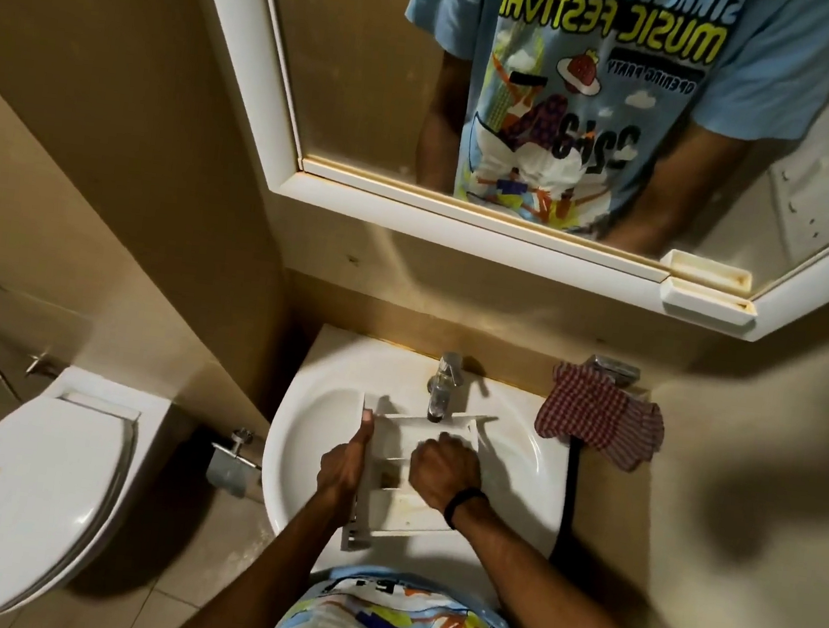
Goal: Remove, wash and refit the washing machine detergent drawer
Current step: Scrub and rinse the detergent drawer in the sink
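**Detergent drawer in sink, both my hands on it**

The detergent drawer (400,441) lies in the sink (300,435) basin, white, open side up. Its far end sits right under the tap (442,389) spout and its near end reaches over the front rim toward me. It is slightly skewed, with the near end swung left.

My left hand (341,465) grips the drawer's left side wall. The fingers wrap under and around the wall, and the thumb lies straight along the top edge, pointing away from me.

My right hand (444,469) is inside the drawer, mid-compartment, knuckles up. The fingers are curled tight into a fist shape against the drawer floor. I can't tell whether anything is held under them, because the palm side is hidden. A black wristband (465,505) is on that wrist.

Some brownish staining shows on the drawer's near panel.

A red-and-white checked cloth (601,423) is draped at the sink's right back corner, off a metal fitting on the wall. A black hose (571,486) hangs down just beside the sink's right edge.

The toilet (19,501) is to the left, lid down, well apart from the sink. A metal valve (230,463) sits on the wall between them.

The mirror cabinet (530,94) above reflects my printed blue T-shirt and forearms. A small white tray (709,290) is on its lower frame.
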